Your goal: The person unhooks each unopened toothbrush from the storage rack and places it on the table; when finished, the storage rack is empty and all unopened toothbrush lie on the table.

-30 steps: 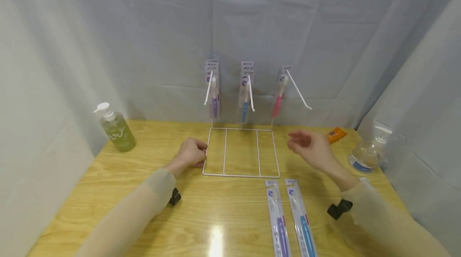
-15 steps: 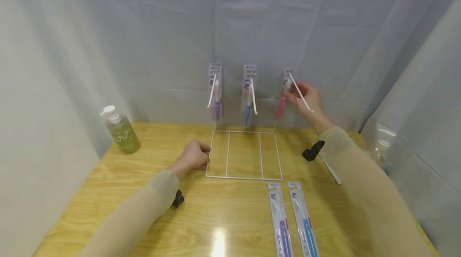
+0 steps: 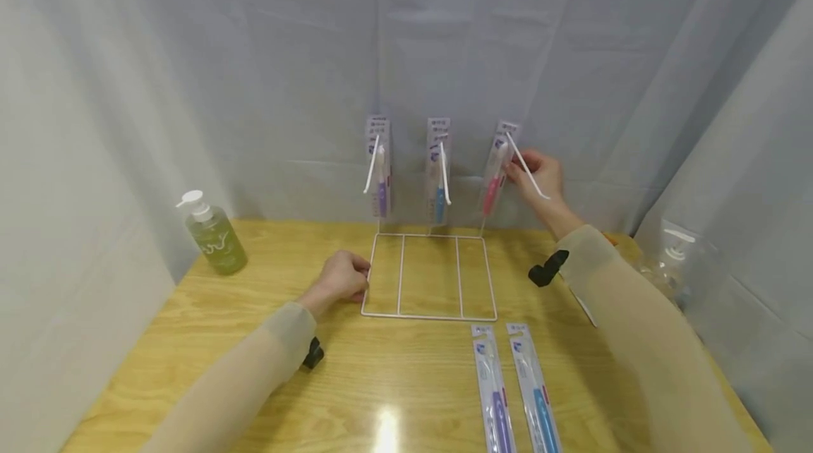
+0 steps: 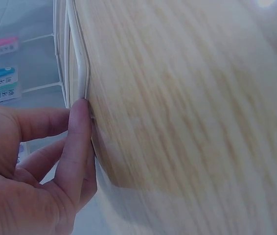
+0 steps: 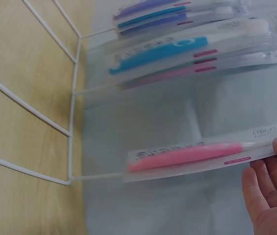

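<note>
My left hand (image 3: 341, 276) pinches the left rail of a white wire display rack (image 3: 429, 317); in the left wrist view the thumb and finger (image 4: 77, 132) meet at the wire. At the right hook, my right hand (image 3: 541, 181) pinches the edge of a packaged pink toothbrush (image 3: 492, 192). Its thumb lies over the clear pack and the fingers are behind, as the right wrist view shows. The pack hangs slightly tilted. Packaged purple toothbrushes (image 3: 382, 192) hang on the left hook, with blue-fronted packs (image 3: 440, 192) on the middle one.
Packaged purple (image 3: 500, 414) and blue (image 3: 543, 414) toothbrushes lie on the wooden table (image 3: 286, 403) before the rack. A green pump bottle (image 3: 219, 241) stands at left, a clear pump bottle (image 3: 667, 266) at right, partly behind the sleeve. A grey curtain (image 3: 305, 51) hangs behind.
My right hand has risen from above the table to the right hook and taken hold of the pink toothbrush pack, whose front has turned slightly. The left hand stays at the rack's rail.
</note>
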